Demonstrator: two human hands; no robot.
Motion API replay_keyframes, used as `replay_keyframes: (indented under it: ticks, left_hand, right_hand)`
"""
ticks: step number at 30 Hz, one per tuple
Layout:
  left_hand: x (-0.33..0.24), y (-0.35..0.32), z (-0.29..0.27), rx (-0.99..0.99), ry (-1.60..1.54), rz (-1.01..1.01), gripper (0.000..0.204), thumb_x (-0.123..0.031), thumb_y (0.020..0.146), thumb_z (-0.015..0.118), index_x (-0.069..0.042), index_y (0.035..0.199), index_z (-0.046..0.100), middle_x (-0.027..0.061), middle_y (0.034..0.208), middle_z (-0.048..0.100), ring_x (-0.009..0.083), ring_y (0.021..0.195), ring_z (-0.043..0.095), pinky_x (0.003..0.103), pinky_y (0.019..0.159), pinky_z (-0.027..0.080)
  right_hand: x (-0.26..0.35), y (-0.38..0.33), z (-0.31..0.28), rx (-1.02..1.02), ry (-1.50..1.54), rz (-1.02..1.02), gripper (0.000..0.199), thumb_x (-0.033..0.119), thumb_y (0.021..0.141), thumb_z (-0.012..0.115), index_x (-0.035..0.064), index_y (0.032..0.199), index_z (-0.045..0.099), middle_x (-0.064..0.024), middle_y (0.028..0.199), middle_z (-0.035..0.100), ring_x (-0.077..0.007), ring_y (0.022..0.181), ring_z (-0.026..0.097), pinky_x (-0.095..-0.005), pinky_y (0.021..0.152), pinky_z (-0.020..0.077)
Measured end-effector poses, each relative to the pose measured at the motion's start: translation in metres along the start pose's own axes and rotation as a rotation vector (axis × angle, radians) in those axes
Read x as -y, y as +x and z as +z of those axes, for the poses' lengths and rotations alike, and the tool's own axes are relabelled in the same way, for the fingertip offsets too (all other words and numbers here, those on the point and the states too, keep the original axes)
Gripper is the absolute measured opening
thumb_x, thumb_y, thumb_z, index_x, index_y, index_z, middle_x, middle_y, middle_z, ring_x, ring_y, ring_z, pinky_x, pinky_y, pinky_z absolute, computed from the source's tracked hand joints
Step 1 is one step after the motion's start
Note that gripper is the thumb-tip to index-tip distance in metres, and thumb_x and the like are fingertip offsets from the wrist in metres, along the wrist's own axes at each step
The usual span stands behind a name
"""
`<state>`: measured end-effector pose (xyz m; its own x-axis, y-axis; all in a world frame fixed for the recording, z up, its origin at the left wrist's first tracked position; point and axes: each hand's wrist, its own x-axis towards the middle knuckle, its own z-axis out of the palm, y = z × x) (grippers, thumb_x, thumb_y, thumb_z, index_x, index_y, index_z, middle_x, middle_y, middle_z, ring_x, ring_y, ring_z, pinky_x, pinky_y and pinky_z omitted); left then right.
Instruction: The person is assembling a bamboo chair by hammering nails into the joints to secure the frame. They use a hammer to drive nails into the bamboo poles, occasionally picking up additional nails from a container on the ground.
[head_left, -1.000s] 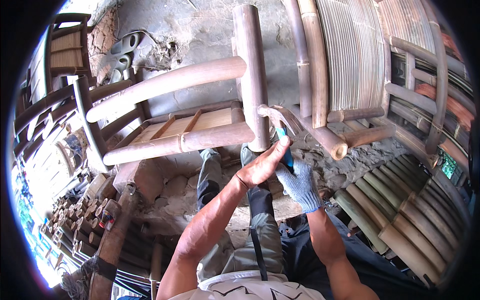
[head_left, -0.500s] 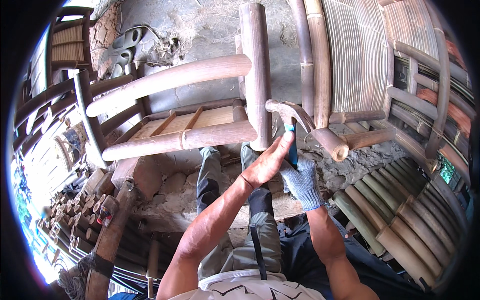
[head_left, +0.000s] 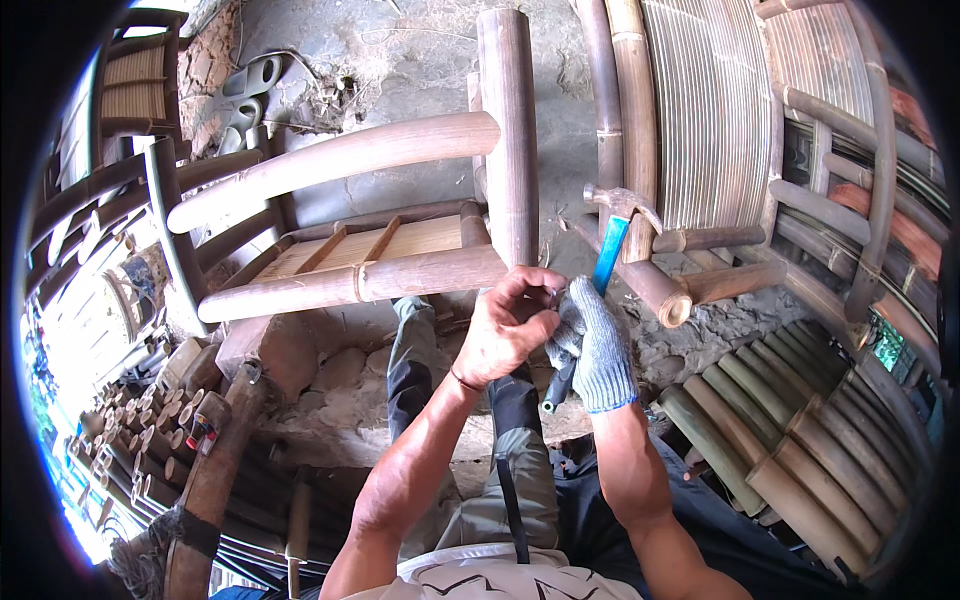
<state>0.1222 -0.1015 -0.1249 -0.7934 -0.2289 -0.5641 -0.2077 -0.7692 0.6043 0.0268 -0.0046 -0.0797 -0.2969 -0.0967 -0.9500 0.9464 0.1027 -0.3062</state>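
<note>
My right hand (head_left: 598, 345), in a grey knitted glove, is closed around a claw hammer (head_left: 612, 250) with a blue and black handle. The hammer's head points up, to the right of the bamboo frame's thick upright post (head_left: 510, 140). Bare, my left hand (head_left: 508, 325) sits just below that post, thumb and fingers pinched together beside the gloved fingertips. Whatever is in that pinch is too small to make out. The bamboo frame, seemingly a chair (head_left: 335, 172), lies on its side with curved rails and a slatted panel (head_left: 400, 248).
At the right lie another slatted bamboo piece (head_left: 705, 110) and a row of cut bamboo lengths (head_left: 770, 400). Thin bamboo poles (head_left: 150, 440) are stacked at lower left, near a wooden beam (head_left: 222, 465). Slippers (head_left: 250, 85) rest on the floor at the back.
The hammer has moved right, away from the post. My left hand, flat with fingers straight before, has drawn back and bent its fingers into a pinch by the glove.
</note>
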Motion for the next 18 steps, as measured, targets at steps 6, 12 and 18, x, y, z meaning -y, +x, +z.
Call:
replay_keyframes:
  ticks: [6, 12, 18]
  left_hand:
    - [-0.003, 0.011, 0.01, -0.03, 0.051, 0.018, 0.02, -0.005, 0.084, 0.067, -0.005, 0.1, 0.054, -0.0028, 0.088, 0.051, 0.007, 0.084, 0.047, 0.024, 0.074, 0.042]
    - [0.001, 0.018, 0.011, -0.142, 0.046, 0.016, 0.028, -0.008, 0.08, 0.074, -0.008, 0.098, 0.052, -0.0088, 0.074, 0.044, 0.0012, 0.067, 0.035, 0.018, 0.06, 0.028]
    - [0.0, 0.023, 0.01, -0.182, 0.081, 0.179, 0.017, -0.006, 0.085, 0.077, -0.005, 0.1, 0.069, -0.0016, 0.092, 0.061, 0.0064, 0.083, 0.053, 0.022, 0.073, 0.043]
  right_hand:
    - [-0.011, 0.01, 0.003, -0.056, -0.028, -0.04, 0.02, 0.032, 0.095, 0.063, 0.016, 0.086, 0.056, 0.0038, 0.059, 0.048, -0.0093, 0.041, 0.045, -0.0249, 0.035, 0.0359]
    - [-0.011, 0.01, 0.014, -0.132, 0.0, -0.006, 0.027, 0.038, 0.096, 0.061, 0.0153, 0.084, 0.056, 0.005, 0.058, 0.047, -0.0081, 0.039, 0.041, -0.0255, 0.034, 0.0322]
    - [0.003, 0.026, 0.009, 0.086, 0.219, 0.093, 0.026, 0.038, 0.094, 0.065, 0.0145, 0.083, 0.063, 0.0046, 0.062, 0.051, -0.0059, 0.046, 0.044, -0.0225, 0.038, 0.0327]
